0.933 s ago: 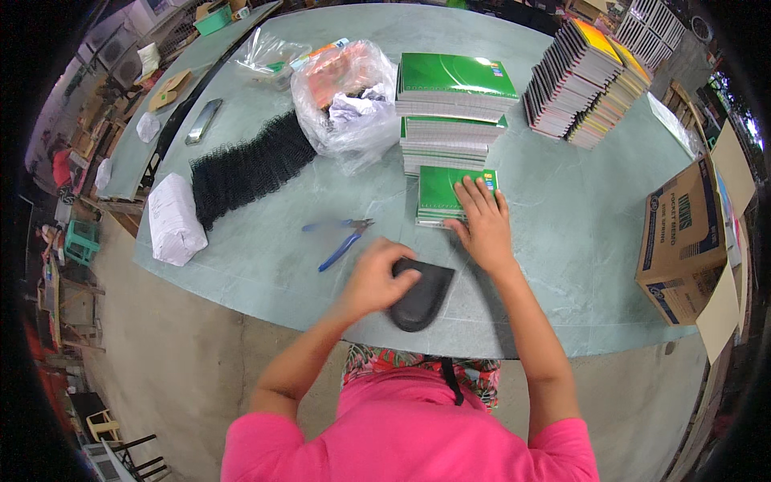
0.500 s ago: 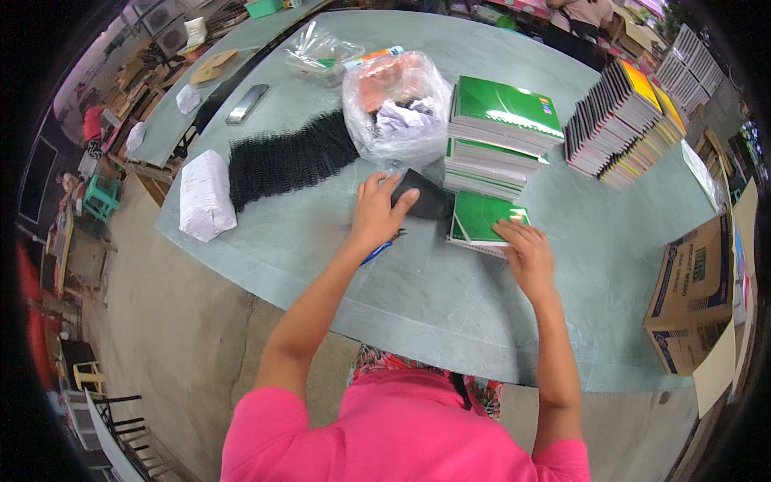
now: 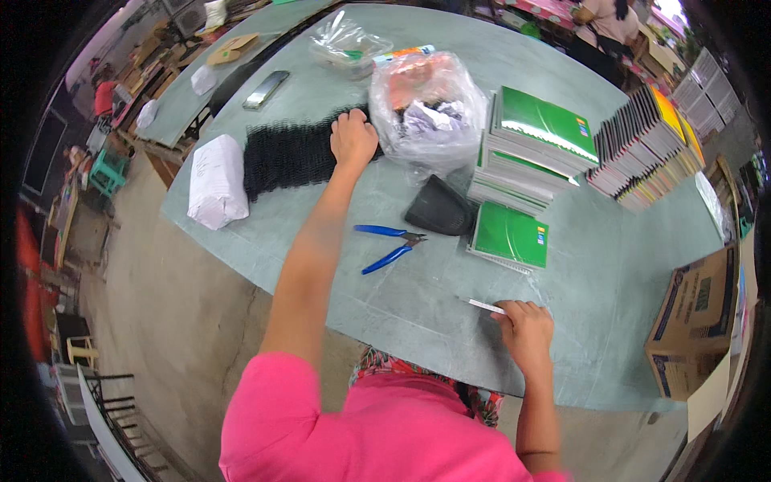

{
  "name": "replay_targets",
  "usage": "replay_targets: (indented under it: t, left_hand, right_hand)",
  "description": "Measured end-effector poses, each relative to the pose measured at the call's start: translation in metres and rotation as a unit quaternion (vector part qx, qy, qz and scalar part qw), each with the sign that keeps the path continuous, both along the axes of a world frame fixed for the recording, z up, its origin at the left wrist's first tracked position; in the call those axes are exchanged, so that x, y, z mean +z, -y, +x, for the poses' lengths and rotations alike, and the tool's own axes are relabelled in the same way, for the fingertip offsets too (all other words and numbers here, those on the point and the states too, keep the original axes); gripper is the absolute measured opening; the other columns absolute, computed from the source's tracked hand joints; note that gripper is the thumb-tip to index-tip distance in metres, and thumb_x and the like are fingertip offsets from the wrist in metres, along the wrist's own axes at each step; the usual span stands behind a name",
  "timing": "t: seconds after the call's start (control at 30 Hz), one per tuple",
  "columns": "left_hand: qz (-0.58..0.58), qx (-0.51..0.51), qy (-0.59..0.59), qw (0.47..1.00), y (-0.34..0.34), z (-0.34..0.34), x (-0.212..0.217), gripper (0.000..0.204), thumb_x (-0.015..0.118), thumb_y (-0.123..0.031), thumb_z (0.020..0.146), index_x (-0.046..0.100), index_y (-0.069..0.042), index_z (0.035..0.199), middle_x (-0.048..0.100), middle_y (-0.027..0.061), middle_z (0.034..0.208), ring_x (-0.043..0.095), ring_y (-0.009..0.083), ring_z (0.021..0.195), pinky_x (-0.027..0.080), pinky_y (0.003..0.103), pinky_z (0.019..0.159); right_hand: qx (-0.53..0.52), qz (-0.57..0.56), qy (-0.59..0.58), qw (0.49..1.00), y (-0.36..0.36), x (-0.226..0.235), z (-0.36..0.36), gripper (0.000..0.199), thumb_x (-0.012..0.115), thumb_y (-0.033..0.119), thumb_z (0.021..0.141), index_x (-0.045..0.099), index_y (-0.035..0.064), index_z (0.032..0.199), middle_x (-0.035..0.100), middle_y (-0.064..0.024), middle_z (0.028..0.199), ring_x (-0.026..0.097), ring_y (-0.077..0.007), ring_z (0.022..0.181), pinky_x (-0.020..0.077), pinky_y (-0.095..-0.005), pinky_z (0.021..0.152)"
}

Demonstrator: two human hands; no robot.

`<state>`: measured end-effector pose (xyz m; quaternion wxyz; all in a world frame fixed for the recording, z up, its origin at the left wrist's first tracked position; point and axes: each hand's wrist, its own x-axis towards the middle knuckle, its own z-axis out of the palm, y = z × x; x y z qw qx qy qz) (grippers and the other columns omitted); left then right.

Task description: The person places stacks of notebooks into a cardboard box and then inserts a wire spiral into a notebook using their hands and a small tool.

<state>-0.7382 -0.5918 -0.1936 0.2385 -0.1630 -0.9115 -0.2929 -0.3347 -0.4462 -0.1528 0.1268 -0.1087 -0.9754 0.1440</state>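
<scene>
My left hand point(image 3: 353, 140) reaches onto the right end of a row of black plastic spiral coils point(image 3: 285, 157), its fingers bent down and closed on a coil. Near the table's front edge, my right hand point(image 3: 527, 331) is closed round a thin white pen-like tool point(image 3: 483, 305), whose fine tip points left. Between the hands lie blue-handled cutting pliers point(image 3: 391, 244) with their handles apart. Beyond the pliers sits a black wedge-shaped thing point(image 3: 439, 210). Green spiral notebooks point(image 3: 511, 234) lie beside it, with a taller green notebook stack point(image 3: 536, 132) behind.
A clear plastic bag point(image 3: 430, 104) with crumpled contents stands at the back. Left of the coils is a white wrapped bundle point(image 3: 217, 183); a phone point(image 3: 266, 89) lies behind. Notebook stacks with dark edges point(image 3: 642, 149) and a cardboard box point(image 3: 691, 317) are on the right.
My left hand has moved from beside the black wedge-shaped thing out to the coils. My right hand has left the small green notebooks and come nearer, now with the white tool showing.
</scene>
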Motion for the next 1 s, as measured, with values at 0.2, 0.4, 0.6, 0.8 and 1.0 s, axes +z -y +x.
replay_targets:
  t: [0.2,0.4,0.6,0.8,1.0]
  left_hand:
    - [-0.124,0.023,-0.067,0.990,0.064,0.018,-0.041,0.026,0.061,-0.024,0.079,0.059,-0.008,0.100,0.055,0.0150,0.104,0.053,0.0356,0.098,0.044,0.046,0.081]
    - [-0.105,0.101,-0.047,0.988,0.098,0.012,0.019,0.021,0.060,-0.023,0.080,0.063,-0.004,0.088,0.060,0.0176,0.092,0.058,0.0363,0.089,0.048,0.046,0.077]
    - [-0.215,0.182,0.127,0.951,0.153,-0.011,0.024,0.030,0.064,-0.030,0.076,0.064,-0.001,0.086,0.066,0.0187,0.092,0.064,0.0359,0.088,0.052,0.044,0.077]
    - [-0.266,0.143,0.178,0.936,0.154,-0.012,0.052,0.035,0.065,-0.030,0.073,0.067,-0.001,0.093,0.066,0.0193,0.096,0.064,0.0341,0.093,0.051,0.042,0.080]
    - [-0.103,0.165,0.152,0.969,0.171,-0.019,0.041,0.031,0.064,-0.030,0.073,0.065,-0.001,0.084,0.065,0.0217,0.091,0.062,0.0365,0.091,0.050,0.044,0.077]
  right_hand:
    - [-0.029,0.028,-0.020,0.999,0.002,-0.005,0.001,0.011,0.069,0.018,0.073,0.065,0.0122,0.081,0.063,-0.0048,0.071,0.058,-0.0239,0.066,0.0386,-0.0367,0.058]
    - [-0.016,0.036,-0.028,0.999,0.001,-0.001,-0.006,0.010,0.066,0.014,0.073,0.064,0.0129,0.082,0.059,-0.0053,0.068,0.056,-0.0246,0.065,0.0373,-0.0374,0.057]
    - [-0.045,0.011,-0.046,0.998,0.002,-0.003,-0.004,0.012,0.067,0.015,0.073,0.065,0.0136,0.085,0.060,-0.0051,0.070,0.057,-0.0246,0.067,0.0384,-0.0375,0.059]
    - [-0.043,0.031,-0.031,0.998,0.001,0.012,-0.008,0.014,0.067,0.015,0.072,0.066,0.0137,0.086,0.062,-0.0038,0.072,0.057,-0.0242,0.069,0.0397,-0.0376,0.060]
    - [-0.004,0.048,-0.018,0.999,0.009,-0.007,-0.013,0.013,0.067,0.016,0.073,0.066,0.0137,0.086,0.062,-0.0029,0.073,0.058,-0.0237,0.070,0.0395,-0.0373,0.061]
